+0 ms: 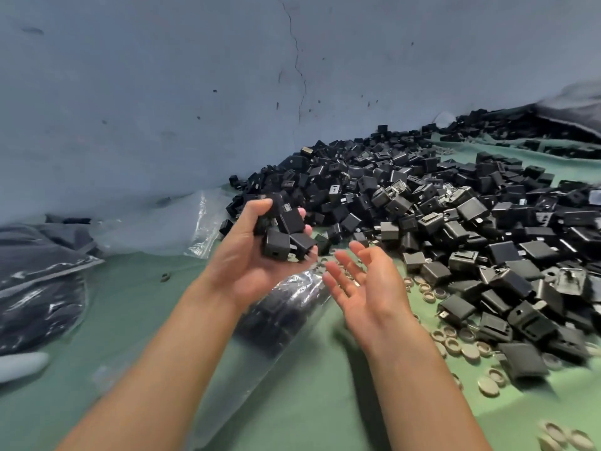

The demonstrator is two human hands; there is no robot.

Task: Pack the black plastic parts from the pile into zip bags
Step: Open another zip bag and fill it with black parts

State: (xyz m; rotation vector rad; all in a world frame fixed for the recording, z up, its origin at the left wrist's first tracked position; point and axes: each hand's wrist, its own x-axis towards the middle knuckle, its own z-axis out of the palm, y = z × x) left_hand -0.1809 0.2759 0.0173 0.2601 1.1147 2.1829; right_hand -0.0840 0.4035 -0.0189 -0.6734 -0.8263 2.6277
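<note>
1. At the left edge of the green surface (136,307) we see filled bags (39,288) of dark pieces, with clear empty bags (203,222) near them along the wall (162,92).
2. Our left grip (250,255) is raised palm-up, its fingers and thumb curled round a handful of black plastic parts (276,244); some parts jut past the fingertips.
3. Below that grip lies a clear zip bag (273,323), already holding dark parts. It runs between our forearms, and its mouth end sits under the handful.
4. Our right grip (364,284) is spread, palm up and holding nothing, just beside the handful and apart from it.
5. The pile (455,206) of black parts fills the right side, reaching back to the wall.
6. Beige round caps (455,346) are scattered along the pile's near edge.
</note>
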